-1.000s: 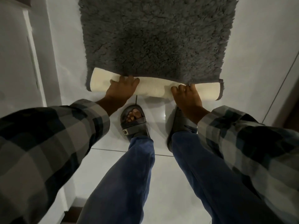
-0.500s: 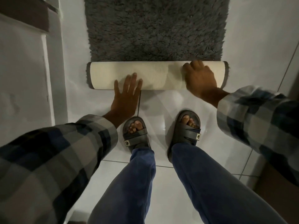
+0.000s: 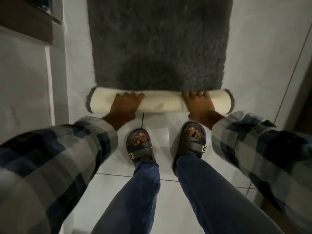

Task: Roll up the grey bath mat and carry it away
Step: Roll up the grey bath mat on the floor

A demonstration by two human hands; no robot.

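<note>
A shaggy grey bath mat (image 3: pixel 158 43) lies flat on the white tiled floor ahead of me. Its near end is rolled into a cylinder (image 3: pixel 162 103) with the cream backing facing out. My left hand (image 3: pixel 125 105) presses on the left half of the roll, fingers curled over its top. My right hand (image 3: pixel 198 103) grips the right half the same way. Both hands sit palm down on the roll, with the fingertips reaching the grey pile.
My two feet in dark sandals, left foot (image 3: pixel 139 146) and right foot (image 3: pixel 194 141), stand just behind the roll. A white wall or cabinet with a dark ledge (image 3: pixel 25 26) runs along the left. A wall edge (image 3: pixel 300 65) closes the right side.
The left hand has moved from the floor behind the roll up onto it. The right hand has shifted its hold. The roll is thicker and sits further along the mat.
</note>
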